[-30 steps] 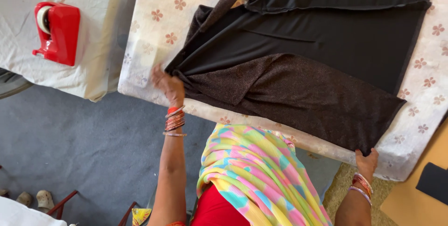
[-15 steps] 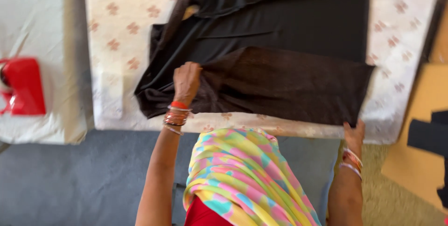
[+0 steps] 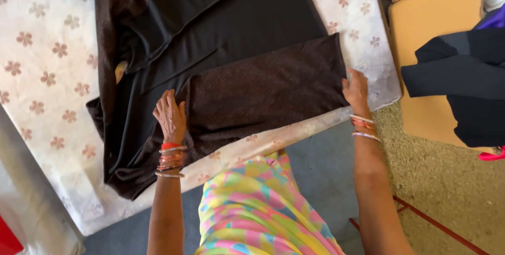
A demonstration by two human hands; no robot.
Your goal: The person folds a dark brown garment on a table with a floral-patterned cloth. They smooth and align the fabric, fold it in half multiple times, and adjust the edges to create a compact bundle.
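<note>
Left hand (image 3: 170, 114) flat, fingers spread, pressing folded dark cloth (image 3: 263, 89); right hand (image 3: 356, 91) flat, open on cloth's right edge; floral-covered counter (image 3: 47, 76) beneath.

We see our left hand (image 3: 171, 115) lying flat, palm down, fingers together and pointing away from us, the forearm reaching straight up from below with bangles stacked at the wrist. Our right hand (image 3: 355, 90) also rests palm down, fingers slightly spread, its bangled wrist bent and the arm angled inward.
</note>
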